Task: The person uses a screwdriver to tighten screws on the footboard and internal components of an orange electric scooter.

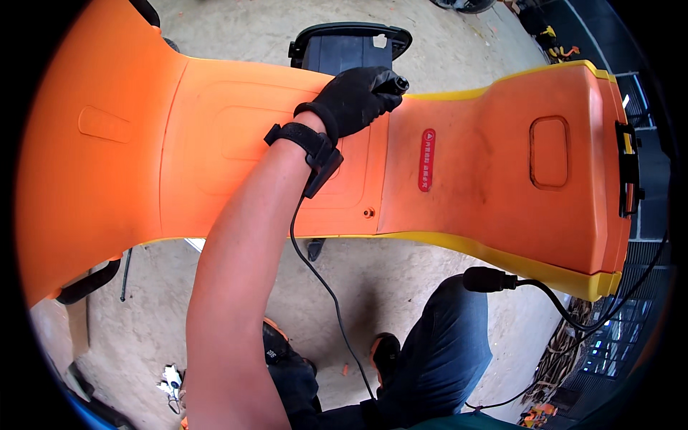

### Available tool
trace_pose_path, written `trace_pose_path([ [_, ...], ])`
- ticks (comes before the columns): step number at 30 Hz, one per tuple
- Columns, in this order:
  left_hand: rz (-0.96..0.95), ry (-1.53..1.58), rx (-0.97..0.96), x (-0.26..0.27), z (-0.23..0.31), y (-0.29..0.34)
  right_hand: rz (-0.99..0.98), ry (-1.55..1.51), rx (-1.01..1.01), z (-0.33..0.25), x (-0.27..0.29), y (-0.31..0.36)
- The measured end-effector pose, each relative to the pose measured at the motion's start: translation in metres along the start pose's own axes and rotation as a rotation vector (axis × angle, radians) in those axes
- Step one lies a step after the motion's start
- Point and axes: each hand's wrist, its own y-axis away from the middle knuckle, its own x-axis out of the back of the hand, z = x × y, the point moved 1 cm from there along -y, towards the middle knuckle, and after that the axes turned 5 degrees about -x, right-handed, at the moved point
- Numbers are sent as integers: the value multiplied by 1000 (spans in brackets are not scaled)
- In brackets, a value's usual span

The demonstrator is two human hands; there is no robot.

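My left hand (347,106), in a black glove, is closed around a short black cylindrical tool (393,87) with a hollow round end like a socket. The fingers hide most of the tool. Beneath the hand lies the orange plastic bodywork (193,143) of a machine, with the fist over the far edge by a panel seam. A small brass-coloured bolt (368,213) sits in the panel's near right corner. Around my left wrist is a black strap with a small device (322,168), and a thin cable runs down from it. My right hand is out of view.
A black plug (489,279) on a thick cable hangs at the near right, over my knee. Beyond the bodywork stands a black part with a curved rim (351,32). A black handle (89,283) juts out at the near left. White gloves (170,383) lie on the concrete floor.
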Motion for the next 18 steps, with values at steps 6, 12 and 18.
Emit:
trace_pose_path([
  [6,-3,8,7,6,-2,-1,-109,155,138,-11,21,-86],
  [12,-16,29,80,3,8,-2,-250,222,211,7,35,-155],
  [18,16,4,-50,3,-11,-1,-200,-2,-394,102,67,-134],
])
